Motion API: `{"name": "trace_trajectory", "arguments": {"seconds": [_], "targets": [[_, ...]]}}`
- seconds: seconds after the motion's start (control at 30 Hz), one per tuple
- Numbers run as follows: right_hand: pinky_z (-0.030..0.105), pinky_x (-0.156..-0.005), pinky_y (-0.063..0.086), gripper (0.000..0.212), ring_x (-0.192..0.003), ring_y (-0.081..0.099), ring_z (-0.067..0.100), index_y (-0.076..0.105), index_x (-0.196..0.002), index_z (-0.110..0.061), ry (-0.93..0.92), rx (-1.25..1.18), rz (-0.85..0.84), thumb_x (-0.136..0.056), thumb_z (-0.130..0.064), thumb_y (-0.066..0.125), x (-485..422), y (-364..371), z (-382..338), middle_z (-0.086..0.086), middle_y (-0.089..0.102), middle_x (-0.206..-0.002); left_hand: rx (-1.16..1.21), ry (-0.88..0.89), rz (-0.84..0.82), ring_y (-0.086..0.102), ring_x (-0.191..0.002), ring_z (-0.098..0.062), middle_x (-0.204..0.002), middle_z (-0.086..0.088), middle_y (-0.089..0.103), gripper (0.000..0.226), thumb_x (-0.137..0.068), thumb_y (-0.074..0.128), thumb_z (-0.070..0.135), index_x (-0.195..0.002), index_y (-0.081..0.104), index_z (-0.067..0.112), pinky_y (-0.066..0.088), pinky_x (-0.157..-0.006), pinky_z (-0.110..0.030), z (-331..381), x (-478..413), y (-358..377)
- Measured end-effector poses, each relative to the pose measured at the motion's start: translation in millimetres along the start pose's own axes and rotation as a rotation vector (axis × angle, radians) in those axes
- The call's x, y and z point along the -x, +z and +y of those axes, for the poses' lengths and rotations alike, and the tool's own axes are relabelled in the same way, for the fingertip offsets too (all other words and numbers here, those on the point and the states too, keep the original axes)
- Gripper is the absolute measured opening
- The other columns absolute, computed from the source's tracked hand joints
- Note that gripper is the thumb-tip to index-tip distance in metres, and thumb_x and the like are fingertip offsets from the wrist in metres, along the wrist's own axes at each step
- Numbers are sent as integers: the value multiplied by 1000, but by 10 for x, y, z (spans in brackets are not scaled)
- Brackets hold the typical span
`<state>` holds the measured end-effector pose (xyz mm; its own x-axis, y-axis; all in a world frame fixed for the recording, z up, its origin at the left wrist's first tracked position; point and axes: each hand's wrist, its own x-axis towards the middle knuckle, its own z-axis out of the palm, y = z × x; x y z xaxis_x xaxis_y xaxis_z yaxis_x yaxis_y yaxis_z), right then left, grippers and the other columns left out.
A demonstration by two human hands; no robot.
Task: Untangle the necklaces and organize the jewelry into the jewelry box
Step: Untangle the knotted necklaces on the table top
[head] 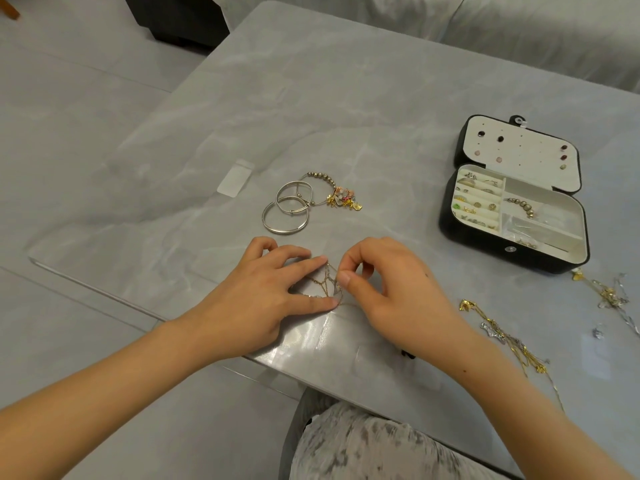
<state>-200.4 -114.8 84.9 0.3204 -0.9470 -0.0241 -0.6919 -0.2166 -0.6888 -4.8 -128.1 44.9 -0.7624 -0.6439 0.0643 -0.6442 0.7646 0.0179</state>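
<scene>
Chain lies tangled on table near front edge — left hand presses it with straight fingers, right hand pinches a strand. Jewelry box stands open, well to the right.

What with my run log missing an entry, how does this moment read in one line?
left hand: presses tangled gold chain | right hand: pinches it | jewelry box: open | silver bangles: outside
</scene>
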Motion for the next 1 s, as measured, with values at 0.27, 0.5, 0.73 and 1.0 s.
{"name": "trace_trajectory", "arguments": {"seconds": [0.27, 0.5, 0.73, 1.0], "targets": [[20, -69, 31, 8, -84, 46, 13, 66, -87, -20, -25, 209, -56, -88, -22, 58, -50, 126, 141, -6, 60, -87, -7, 3, -12, 59, -108, -32, -126, -11, 60, 59, -74, 32, 12, -114, 64, 41, 26, -85, -36, -6, -12, -16], [22, -75, 34, 17, -91, 49, 13, 62, -97, -21, 161, 301, 82, -86, -34, 60, 47, 157, 211, -7, 55, -93, 11, -7, -14, 59, -109, -33, -126, -11, 61, 56, -75, 33, 13, -109, 67, 41, 25, -85, -36, 11, -31, -32], [24, -79, 38, 14, -94, 50, 15, 61, -98, -20, 226, 287, 55, -90, -30, 55, 63, 210, 175, -4, 55, -96, 48, -48, 32, 57, -113, -35, -127, -9, 59, 53, -78, 32, 15, -105, 70, 40, 26, -86, -35, 48, -2, -88], [26, -77, 40, 20, -93, 51, 17, 58, -96, -16, 233, 397, 33, -96, -23, 40, 30, 237, 165, -1, 57, -101, 61, -61, 94, 57, -113, -35, -125, -8, 61, 53, -78, 31, 14, -102, 72, 38, 26, -87, -37, 48, -29, -149]]}}
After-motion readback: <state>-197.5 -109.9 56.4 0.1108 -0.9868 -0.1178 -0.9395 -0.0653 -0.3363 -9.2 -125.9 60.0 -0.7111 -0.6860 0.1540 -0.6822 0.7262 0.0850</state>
